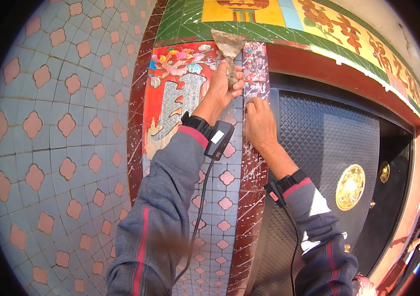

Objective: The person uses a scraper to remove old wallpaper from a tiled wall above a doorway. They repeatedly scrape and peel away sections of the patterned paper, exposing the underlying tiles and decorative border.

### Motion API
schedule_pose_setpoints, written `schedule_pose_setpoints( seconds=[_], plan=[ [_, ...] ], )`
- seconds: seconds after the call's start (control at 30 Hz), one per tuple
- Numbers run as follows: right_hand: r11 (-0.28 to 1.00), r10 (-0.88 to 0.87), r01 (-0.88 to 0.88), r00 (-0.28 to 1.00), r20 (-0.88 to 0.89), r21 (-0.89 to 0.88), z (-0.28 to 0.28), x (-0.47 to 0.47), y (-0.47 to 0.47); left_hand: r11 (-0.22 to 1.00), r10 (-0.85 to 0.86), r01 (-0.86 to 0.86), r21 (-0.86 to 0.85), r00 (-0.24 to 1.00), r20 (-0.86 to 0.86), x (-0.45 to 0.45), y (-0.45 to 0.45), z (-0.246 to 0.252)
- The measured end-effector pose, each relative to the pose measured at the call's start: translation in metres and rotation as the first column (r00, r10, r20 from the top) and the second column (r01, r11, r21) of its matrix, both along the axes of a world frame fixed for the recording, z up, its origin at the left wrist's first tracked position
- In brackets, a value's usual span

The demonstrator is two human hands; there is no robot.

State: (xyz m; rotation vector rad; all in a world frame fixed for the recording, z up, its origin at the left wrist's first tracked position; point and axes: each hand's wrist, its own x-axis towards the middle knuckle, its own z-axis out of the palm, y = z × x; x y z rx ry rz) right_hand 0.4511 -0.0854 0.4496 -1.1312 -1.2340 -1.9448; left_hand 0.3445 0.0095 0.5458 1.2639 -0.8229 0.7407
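My left hand (224, 83) is raised and holds the handle of a scraper (228, 44), its wide, crusted blade pointing up near the green tile band. Close below and to the right, my right hand (261, 120) has bent fingers against the edge of a dark red tile strip (252, 159); whether it pinches anything is hidden. Behind my left hand is a red paper decoration (150, 100) with a flower and a silver character, its lower part pale and torn. Residue of patterned paper (256, 66) covers the upper part of the tile strip.
A blue tiled wall (50, 148) with pink shapes runs along the left. To the right stands a dark metal door (324, 148) with a round golden ornament (350, 187) under a red lintel (335, 81). Cables (199, 211) hang from the devices on both wrists.
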Motion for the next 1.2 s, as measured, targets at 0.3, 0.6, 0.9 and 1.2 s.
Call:
schedule_pose_setpoints(
  seconds=[0.3,0.6,0.9,1.2],
  plan=[
    [0.996,0.091,-0.092,0.995,0.041,0.007,-0.004,0.006,0.000,0.998,0.056,-0.056,0.019,0.998,-0.026,0.003,-0.006,0.007],
    [0.995,0.093,-0.095,0.993,0.066,0.028,-0.006,0.009,0.003,0.996,0.090,-0.089,0.026,0.995,-0.046,-0.003,-0.010,0.013],
    [0.996,0.071,-0.074,0.995,0.074,0.040,-0.008,0.011,0.003,0.996,0.047,-0.042,0.074,0.996,-0.069,-0.006,-0.009,0.033],
    [0.995,0.056,-0.063,0.995,0.086,0.076,-0.011,0.012,0.007,0.982,0.173,-0.164,0.092,0.980,-0.096,-0.037,0.015,0.035]
  ],
)
